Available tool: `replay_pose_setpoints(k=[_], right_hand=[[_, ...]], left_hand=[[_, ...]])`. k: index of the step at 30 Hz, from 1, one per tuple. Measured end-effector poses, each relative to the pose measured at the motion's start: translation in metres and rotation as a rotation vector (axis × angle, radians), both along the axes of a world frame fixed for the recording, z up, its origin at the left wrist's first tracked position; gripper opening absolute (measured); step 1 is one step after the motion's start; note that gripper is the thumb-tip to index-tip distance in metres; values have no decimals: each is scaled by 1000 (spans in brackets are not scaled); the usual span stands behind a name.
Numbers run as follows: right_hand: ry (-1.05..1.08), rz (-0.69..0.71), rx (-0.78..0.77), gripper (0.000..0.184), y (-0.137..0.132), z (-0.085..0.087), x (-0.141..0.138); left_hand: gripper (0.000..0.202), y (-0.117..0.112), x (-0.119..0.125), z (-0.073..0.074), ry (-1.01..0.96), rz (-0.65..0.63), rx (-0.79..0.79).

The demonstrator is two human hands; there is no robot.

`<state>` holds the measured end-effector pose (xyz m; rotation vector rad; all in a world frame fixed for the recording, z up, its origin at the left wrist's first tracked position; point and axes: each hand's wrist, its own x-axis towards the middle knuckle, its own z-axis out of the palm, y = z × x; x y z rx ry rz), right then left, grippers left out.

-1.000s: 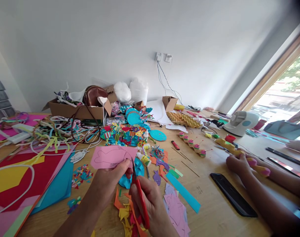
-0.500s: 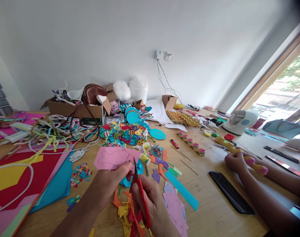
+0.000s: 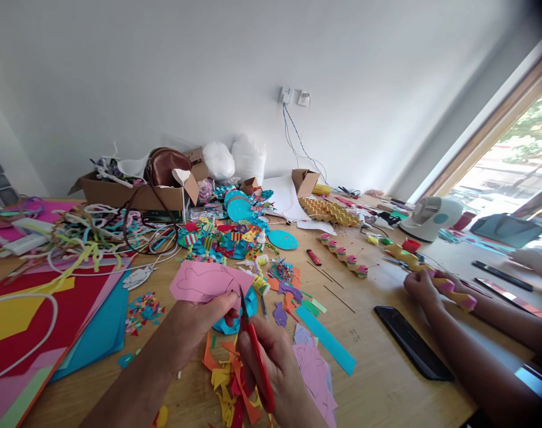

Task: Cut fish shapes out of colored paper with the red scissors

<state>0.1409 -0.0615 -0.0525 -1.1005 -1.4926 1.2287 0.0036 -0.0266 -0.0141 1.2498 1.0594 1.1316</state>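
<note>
My left hand (image 3: 204, 318) pinches the lower edge of a pink sheet of paper (image 3: 199, 282), which has a fish outline drawn on it. My right hand (image 3: 268, 351) grips red-handled scissors (image 3: 260, 362), their dark blades pointing up at the paper's right end. Whether the blades touch the paper is hard to make out. Below my hands lie orange and yellow paper scraps (image 3: 229, 380). Pink and lilac offcuts (image 3: 313, 368) are to the right of my right hand, and a purple paper fish (image 3: 280, 315) lies beyond it.
Stacked coloured sheets (image 3: 88, 333) lie left, near a heap of yarn (image 3: 97, 226) and a cardboard box (image 3: 132, 196). Blue and patterned paper pieces (image 3: 221, 238) spread ahead. At right are a phone (image 3: 411, 342), a small fan (image 3: 431, 217), and another person's hands (image 3: 427, 288) holding an egg-carton strip.
The view has shifted slightly. My left hand and the pink paper have tilted a little, while the right hand keeps the scissors at the paper's right end.
</note>
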Motion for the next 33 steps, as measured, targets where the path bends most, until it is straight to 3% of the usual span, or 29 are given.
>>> replay_pose_setpoints(k=[15, 24, 29, 33], right_hand=[[-61, -3, 14, 51, 0, -4, 4], [-87, -12, 10, 48, 1, -13, 7], [-53, 28, -93, 43, -1, -13, 6], [-59, 29, -77, 41, -4, -10, 7]], left_hand=[[14, -1, 3, 9, -73, -33, -54], [14, 3, 3, -3, -81, 27, -24], [14, 2, 1, -2, -42, 30, -28], [16, 2, 0, 2, 57, 14, 11]])
